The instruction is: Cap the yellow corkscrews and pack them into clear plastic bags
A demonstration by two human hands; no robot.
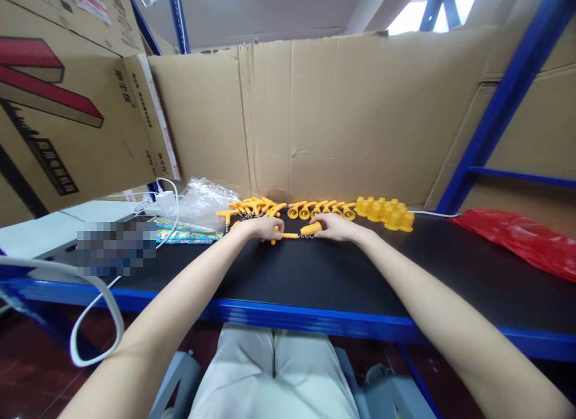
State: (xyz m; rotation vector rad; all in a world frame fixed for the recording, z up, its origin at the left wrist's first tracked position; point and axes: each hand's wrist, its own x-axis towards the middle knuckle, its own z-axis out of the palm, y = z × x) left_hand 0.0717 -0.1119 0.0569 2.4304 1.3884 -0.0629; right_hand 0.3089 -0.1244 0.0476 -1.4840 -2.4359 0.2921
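Observation:
My left hand (265, 227) is closed on a thin orange ribbed rod (290, 235) lying on the black table top (315, 275). My right hand (335, 226) pinches a yellow-orange cone cap (311, 229) at the rod's right end. Just behind the hands lie a pile of orange T-shaped handles (252, 207), a row of orange horn-shaped pieces (321, 209) and a cluster of yellow caps (384, 212). A small metal chain or spring shows near the left hand, too small to make out well.
A cardboard wall (342, 113) stands behind the table. A clear plastic bag (202, 200) and a white charger with cable (164, 200) lie at left. A red plastic bag (522, 239) lies at right. The table has a blue front edge (315, 320).

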